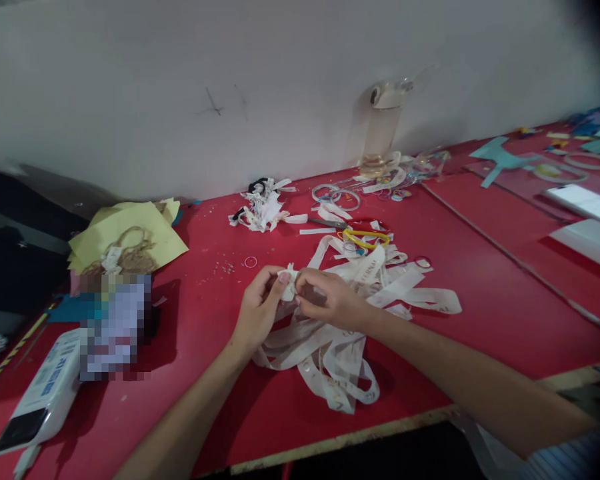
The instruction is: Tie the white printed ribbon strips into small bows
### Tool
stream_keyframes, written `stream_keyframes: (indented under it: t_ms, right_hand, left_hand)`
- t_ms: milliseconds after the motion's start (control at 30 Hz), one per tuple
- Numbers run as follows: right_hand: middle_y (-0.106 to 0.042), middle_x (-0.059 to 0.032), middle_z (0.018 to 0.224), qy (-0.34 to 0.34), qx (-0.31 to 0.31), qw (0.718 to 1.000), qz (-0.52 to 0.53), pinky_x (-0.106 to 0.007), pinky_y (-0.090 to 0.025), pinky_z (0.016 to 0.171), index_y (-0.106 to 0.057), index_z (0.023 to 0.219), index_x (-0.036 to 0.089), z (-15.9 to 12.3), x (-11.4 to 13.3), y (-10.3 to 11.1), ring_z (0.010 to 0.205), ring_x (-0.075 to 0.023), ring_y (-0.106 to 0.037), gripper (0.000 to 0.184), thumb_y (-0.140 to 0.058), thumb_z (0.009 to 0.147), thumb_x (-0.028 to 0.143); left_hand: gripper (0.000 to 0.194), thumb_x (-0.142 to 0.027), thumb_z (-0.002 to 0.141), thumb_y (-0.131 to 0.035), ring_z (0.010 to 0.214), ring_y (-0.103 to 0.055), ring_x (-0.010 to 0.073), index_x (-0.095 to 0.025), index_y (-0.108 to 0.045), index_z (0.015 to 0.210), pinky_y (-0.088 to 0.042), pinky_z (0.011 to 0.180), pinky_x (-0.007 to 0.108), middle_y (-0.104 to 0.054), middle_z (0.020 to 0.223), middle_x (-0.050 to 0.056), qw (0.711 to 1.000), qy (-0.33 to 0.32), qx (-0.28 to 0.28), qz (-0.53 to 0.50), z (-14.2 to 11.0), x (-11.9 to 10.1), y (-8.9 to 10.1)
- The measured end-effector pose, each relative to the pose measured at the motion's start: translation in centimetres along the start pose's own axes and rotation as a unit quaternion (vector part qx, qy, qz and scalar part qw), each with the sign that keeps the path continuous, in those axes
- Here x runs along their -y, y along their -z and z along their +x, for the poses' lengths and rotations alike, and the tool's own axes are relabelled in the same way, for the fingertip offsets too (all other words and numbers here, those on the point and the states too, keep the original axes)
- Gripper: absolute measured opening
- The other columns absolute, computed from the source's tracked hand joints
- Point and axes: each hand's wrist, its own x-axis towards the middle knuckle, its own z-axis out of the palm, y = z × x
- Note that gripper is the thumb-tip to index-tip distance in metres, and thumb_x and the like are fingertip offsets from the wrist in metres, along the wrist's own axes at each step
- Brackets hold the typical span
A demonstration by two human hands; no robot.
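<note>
Beyond the red worktop's [180,373] pale front edge, both hands [260,303] [330,300], fingers closed, pinch a small bunched white fabric piece [289,283] above loose white printed ribbon [340,360]; bare red surface lies left, toward yellow paper sheets [130,227].

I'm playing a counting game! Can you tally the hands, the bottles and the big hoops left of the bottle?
Bare hands, left hand and right hand: 2
Clear bottle with pale lid: 1
Big pale round hoops: 2
Total: 5
</note>
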Motion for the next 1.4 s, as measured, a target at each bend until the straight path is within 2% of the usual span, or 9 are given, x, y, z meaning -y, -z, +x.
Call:
stream_keyframes:
  t_ms: [1400]
  right_hand:
    - [-0.049, 0.0028, 0.076, 0.006, 0.005, 1.0, -0.013, -0.022, -0.037, 0.065, -0.046, 0.081, 0.02, 0.04, -0.19, -0.05, 0.068, -0.0109, -0.047, 0.01, -0.055, 0.081, 0.015]
  left_hand:
    - [0.022, -0.04, 0.088, -0.053, 0.059, -0.047, 0.008, -0.019, -0.059, 0.087, -0.036, 0.054, 0.019, -0.054, 0.068, -0.004, 1.0, 0.003, 0.005, 0.005, 0.04, 0.07, 0.03]
